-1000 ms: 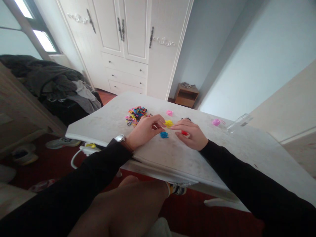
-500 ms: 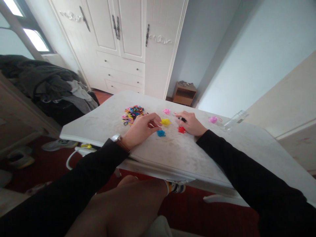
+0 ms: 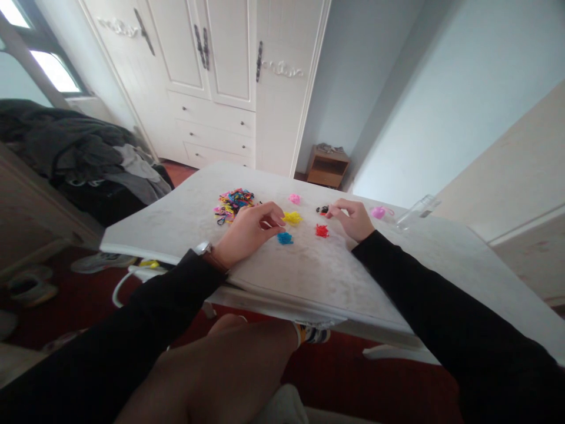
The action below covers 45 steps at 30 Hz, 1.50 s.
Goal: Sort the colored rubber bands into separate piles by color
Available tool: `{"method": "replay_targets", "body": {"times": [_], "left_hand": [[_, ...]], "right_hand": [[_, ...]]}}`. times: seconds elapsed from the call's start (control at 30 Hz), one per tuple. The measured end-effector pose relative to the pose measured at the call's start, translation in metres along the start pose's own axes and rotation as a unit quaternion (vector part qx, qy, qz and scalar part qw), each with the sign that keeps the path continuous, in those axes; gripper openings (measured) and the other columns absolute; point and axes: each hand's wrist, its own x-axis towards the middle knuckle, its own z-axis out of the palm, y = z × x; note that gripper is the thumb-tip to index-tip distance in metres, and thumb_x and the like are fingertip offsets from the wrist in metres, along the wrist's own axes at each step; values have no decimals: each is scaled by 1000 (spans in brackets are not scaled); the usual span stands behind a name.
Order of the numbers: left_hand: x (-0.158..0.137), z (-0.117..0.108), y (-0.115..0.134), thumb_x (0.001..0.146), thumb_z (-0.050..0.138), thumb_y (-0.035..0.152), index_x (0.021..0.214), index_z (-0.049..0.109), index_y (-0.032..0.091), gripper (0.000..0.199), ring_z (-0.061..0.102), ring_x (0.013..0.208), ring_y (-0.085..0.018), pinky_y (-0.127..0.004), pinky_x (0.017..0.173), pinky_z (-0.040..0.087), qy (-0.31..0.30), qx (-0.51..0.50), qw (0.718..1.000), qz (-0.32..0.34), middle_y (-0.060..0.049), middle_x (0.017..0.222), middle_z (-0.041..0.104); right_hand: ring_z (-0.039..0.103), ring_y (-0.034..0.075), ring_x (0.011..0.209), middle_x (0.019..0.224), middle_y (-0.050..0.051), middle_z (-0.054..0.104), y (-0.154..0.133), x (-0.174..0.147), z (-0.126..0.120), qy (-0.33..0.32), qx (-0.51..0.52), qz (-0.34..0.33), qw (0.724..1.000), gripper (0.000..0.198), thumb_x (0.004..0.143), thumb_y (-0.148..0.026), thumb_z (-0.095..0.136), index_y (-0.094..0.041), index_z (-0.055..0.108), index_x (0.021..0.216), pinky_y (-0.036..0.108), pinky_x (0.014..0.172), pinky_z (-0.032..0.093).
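Note:
Above the table, my left hand (image 3: 251, 231) hovers between a mixed heap of coloured loops (image 3: 238, 201), perhaps small rubber bands, and a blue pile (image 3: 285, 238). Its fingers are curved, with a small gap between thumb and fingertips, and nothing shows in them. My right hand (image 3: 353, 218) has thumb and fingers drawn together beside a small black pile (image 3: 322, 209); whatever is between the tips is too small to make out. Nearby lie a yellow pile (image 3: 292, 218), a red pile (image 3: 322, 231) and a pink pile (image 3: 294, 199).
A pink round object (image 3: 378, 212) and a clear glass or bottle lying on its side (image 3: 417, 212) are at the right of the white table (image 3: 304, 277). Behind stand a white wardrobe (image 3: 229, 76) and a small wooden cabinet (image 3: 327, 168). Clothes (image 3: 83, 141) are heaped at left.
My right hand has drawn back to the right, uncovering the black pile and more of the red one. My left hand stays nearly in place. The whole view has shifted slightly.

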Motion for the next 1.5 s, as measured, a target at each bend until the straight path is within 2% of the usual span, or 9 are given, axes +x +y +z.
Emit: {"method": "replay_targets", "body": {"times": [0.4, 0.53, 0.63, 0.7, 0.87, 0.97, 1.17, 1.33, 1.5], "left_hand": [[-1, -1, 3, 82, 81, 36, 87, 69, 19, 21, 75, 76, -17, -26, 67, 61, 2, 3, 1000, -3, -4, 90, 78], [-1, -1, 1, 81, 81, 35, 87, 69, 19, 21, 75, 75, -17, -26, 67, 61, 2, -2, 1000, -5, -4, 88, 78], [-1, -1, 1, 81, 81, 35, 87, 69, 19, 21, 75, 75, -17, -26, 67, 61, 4, -1, 1000, -2, -4, 87, 78], [-1, -1, 1, 82, 80, 34, 87, 69, 19, 20, 75, 75, -17, -26, 67, 61, 5, 3, 1000, 2, -4, 87, 77], [-1, -1, 3, 83, 79, 32, 89, 69, 19, 17, 75, 76, -17, -26, 68, 60, 0, 10, 1000, 7, -3, 86, 77], [-1, -1, 3, 83, 79, 31, 88, 69, 19, 17, 74, 75, -17, -26, 68, 59, 1, 11, 1000, 9, -3, 84, 76], [-2, -1, 3, 82, 79, 33, 88, 69, 19, 19, 75, 75, -17, -27, 68, 59, 5, 8, 1000, 10, -3, 84, 76], [0, -1, 1, 81, 83, 36, 90, 69, 19, 23, 76, 76, -18, -27, 68, 59, 9, -8, 1000, -1, -3, 85, 77], [1, 0, -1, 79, 88, 41, 90, 69, 18, 31, 78, 81, -19, -30, 73, 62, 16, -69, 997, -19, -5, 92, 77]], "right_hand": [[51, 19, 60, 56, 2, 63, -15, -2, -8, -107, -35, -109, 988, 46, 96, -41, 60, -26, 64, 54, 40, 66, 46], [60, 21, 63, 61, 3, 68, -14, -2, -9, -50, -46, -67, 995, 43, 98, -43, 56, -25, 71, 62, 40, 69, 50], [65, 22, 71, 70, 4, 73, -3, 0, -10, 12, -78, -36, 996, 40, 100, -41, 54, -25, 74, 70, 41, 75, 53], [68, 24, 80, 79, 6, 76, 6, 1, -9, 17, -100, -29, 994, 38, 101, -41, 52, -24, 75, 76, 43, 82, 53], [66, 32, 121, 121, 11, 78, 21, 2, 3, -50, -160, -15, 986, 33, 100, -38, 48, -24, 75, 113, 55, 107, 44], [58, 34, 136, 137, 12, 73, 20, 2, 11, -102, -191, -2, 976, 38, 102, -36, 44, -24, 71, 127, 60, 111, 34], [58, 34, 131, 117, 10, 80, 17, 3, 12, -94, -211, 6, 973, 36, 105, -37, 43, -27, 67, 129, 59, 108, 28], [57, 34, 130, 126, 10, 76, 9, 3, 7, -42, -200, -7, 979, 32, 103, -35, 44, -26, 68, 121, 55, 106, 31], [59, 33, 126, 121, 8, 76, -25, -4, 10, -74, -197, -97, 973, 31, 105, -34, 45, -27, 70, 121, 52, 101, 33]]}}
